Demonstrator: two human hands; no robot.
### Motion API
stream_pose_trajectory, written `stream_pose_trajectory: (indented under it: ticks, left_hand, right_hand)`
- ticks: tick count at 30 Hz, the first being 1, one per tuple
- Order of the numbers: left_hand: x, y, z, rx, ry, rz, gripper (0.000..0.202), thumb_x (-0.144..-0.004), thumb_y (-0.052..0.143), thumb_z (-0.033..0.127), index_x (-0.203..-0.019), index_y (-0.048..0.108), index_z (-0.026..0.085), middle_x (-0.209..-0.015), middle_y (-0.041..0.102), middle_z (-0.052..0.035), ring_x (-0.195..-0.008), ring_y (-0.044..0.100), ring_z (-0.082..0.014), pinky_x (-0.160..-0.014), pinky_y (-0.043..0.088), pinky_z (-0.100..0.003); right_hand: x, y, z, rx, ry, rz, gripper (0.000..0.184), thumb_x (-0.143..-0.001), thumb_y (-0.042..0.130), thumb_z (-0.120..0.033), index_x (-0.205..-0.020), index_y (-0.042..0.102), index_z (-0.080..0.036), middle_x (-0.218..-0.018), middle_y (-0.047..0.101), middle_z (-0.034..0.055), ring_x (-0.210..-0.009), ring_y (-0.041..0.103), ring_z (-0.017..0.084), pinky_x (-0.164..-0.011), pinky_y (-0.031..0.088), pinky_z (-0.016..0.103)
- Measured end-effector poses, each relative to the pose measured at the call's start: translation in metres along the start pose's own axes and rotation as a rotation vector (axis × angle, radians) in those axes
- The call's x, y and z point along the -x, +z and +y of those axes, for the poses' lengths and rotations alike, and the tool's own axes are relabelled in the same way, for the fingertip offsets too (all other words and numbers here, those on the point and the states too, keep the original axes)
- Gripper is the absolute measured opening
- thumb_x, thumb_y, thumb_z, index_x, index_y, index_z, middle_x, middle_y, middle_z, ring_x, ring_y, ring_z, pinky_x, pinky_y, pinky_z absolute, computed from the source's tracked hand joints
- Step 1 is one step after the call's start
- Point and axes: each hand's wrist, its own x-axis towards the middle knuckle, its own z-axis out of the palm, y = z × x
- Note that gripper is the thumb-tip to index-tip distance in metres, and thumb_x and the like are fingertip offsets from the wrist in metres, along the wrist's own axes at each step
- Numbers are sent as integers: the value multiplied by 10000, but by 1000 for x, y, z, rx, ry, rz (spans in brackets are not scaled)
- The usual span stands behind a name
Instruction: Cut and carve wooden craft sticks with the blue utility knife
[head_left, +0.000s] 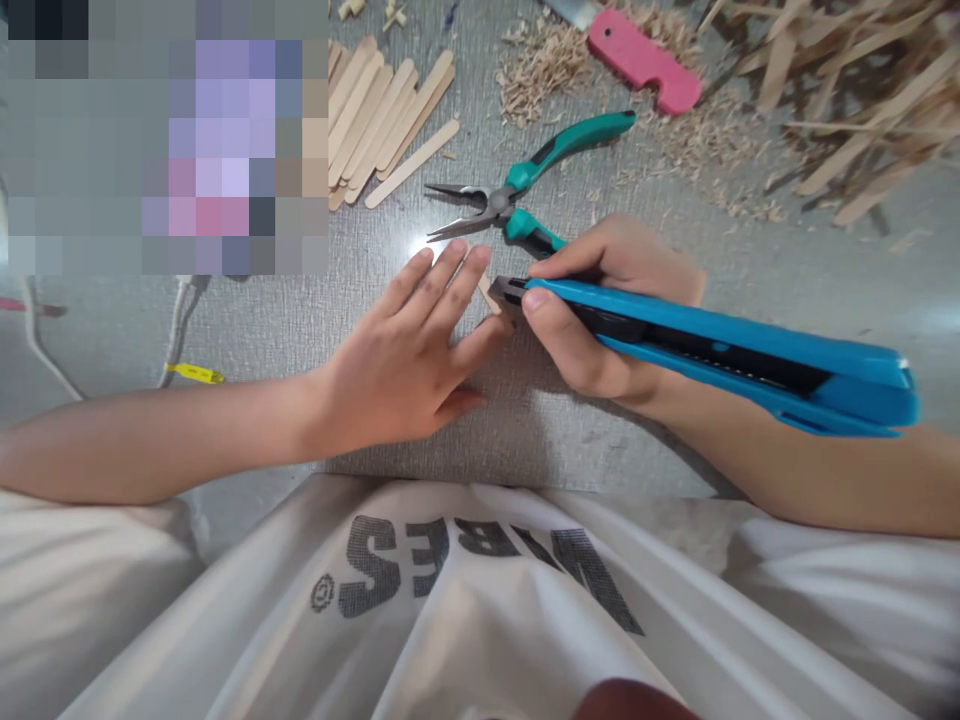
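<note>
So the left hand (409,360) is laid palm down on the grey counter (262,335), long fingers (431,290) stretched out and clenching nothing, with the thumb tucked off to the side near the knife. There's a small pale wooden stick (487,291) right in the gap between the left index finger and thumb; only a sliver of it shows, so I can't tell how firmly it's being pinned, if at all. The right hand (600,320) has its fingers wrapped around the front end of a chunky blue utility knife (750,345), thumb and index finger up by the dark nose, and the body slants back over the right forearm. That nose is right by the stick, but I can't make out whether the blade is touching it. Just past the hands are needle-nose pliers (499,203) with teal grips, jaws spread apart, one handle partly hidden behind the right hand. Beyond the left fingertips there's a bunch of popsicle sticks (386,110) fanned side by side. Up top, a pink-handled knife (643,62) sits among curly wood shavings (540,75), and a messy heap of wooden strips (877,100) fills the far right corner.
</note>
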Motion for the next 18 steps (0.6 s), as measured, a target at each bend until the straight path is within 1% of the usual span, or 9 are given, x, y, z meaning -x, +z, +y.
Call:
stream_pose_trajectory:
  ticks: [2,5,6,9,11,14,16,18]
  left_hand:
    - [2,2,2,-16,6,-2,857,-1061,884,390,-1818,507,251,-2025,326,-251,-1893,301,-553,-1523,311,-815]
    - [4,3,1,-18,15,-4,872,-1070,879,362,-1847,484,330,-2044,317,-187,-1910,278,-512,-1539,311,-789]
    - [4,3,0,-15,15,-7,881,-1064,884,358,-1848,482,339,-2051,307,-171,-1916,266,-502,-1546,308,-780]
    - [4,4,-2,-7,28,-25,882,-1073,879,368,-1852,471,307,-2054,289,-190,-1923,250,-483,-1551,320,-756]
    - [5,5,-3,-7,23,-29,904,-1074,885,379,-1864,449,315,-2051,293,-195,-1920,252,-490,-1542,334,-764]
    - [5,7,-4,-1,0,-20,969,-1050,919,384,-1879,418,371,-2055,294,-170,-1914,255,-515,-1528,334,-801]
    - [6,8,-4,12,4,-9,971,-1041,933,394,-1870,429,376,-2056,289,-170,-1910,266,-524,-1528,325,-810]
    - [6,8,-4,21,12,0,952,-1036,941,414,-1852,453,365,-2054,291,-178,-1906,277,-530,-1531,319,-807]
  right_hand:
    - [-1,0,-1,-5,-1,2,77,-1075,805,-429,-1057,772,-362,-835,804,-33,-683,767,216,-687,657,400]
    - [-1,0,-5,-14,-11,-28,93,-1101,775,-428,-1044,760,-356,-824,800,-29,-683,771,214,-670,654,394]
    - [-2,0,-6,-13,-14,-40,100,-1106,767,-421,-1033,748,-356,-813,794,-32,-670,764,209,-648,645,388]
    - [-1,1,-6,21,-35,-53,84,-1100,757,-382,-1029,716,-365,-799,785,-39,-637,743,203,-603,625,385]
    - [-1,3,-2,45,-94,-42,44,-1082,755,-362,-1057,721,-375,-801,788,-42,-628,737,210,-598,620,390]
    - [0,7,5,45,-202,1,44,-1050,766,-350,-1073,734,-371,-759,770,-60,-577,710,195,-560,586,363]
    - [0,7,8,60,-209,8,25,-1055,767,-358,-1063,744,-360,-745,770,-58,-556,701,185,-546,574,351]
    - [1,7,8,86,-187,-4,29,-1076,759,-383,-1070,770,-357,-769,800,-39,-573,726,193,-559,594,359]
